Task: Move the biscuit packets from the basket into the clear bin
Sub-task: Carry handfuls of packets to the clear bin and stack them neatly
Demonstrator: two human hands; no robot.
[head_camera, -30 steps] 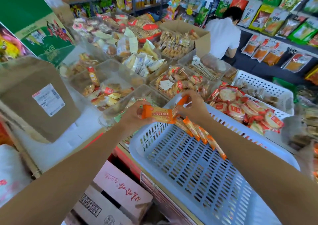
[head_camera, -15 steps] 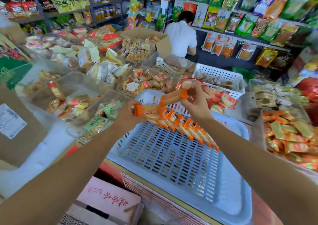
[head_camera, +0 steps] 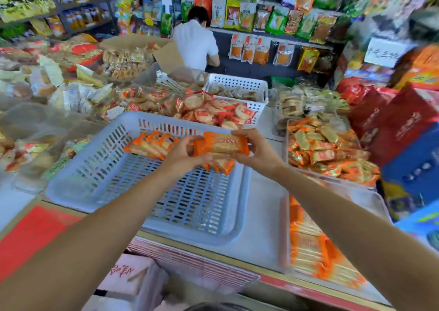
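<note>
Your left hand [head_camera: 183,155] and right hand [head_camera: 256,151] gripped the biscuit packets [head_camera: 221,145] together. Since earlier, you had carried them rightward over the basket [head_camera: 99,168], toward the clear bin [head_camera: 377,201].

You can't read the print on the orange biscuit packet [head_camera: 222,145]; motion blur smears it. Your left hand [head_camera: 184,155] covers that packet's left end and part of the packets fanned behind it, so their count is unclear. Your right hand [head_camera: 255,151] hides its right end. The clear bin [head_camera: 377,196] at your right is blurred, and your right forearm crosses it, so its far wall is hard to trace. The handwritten sign [head_camera: 383,51] is illegible.
</note>
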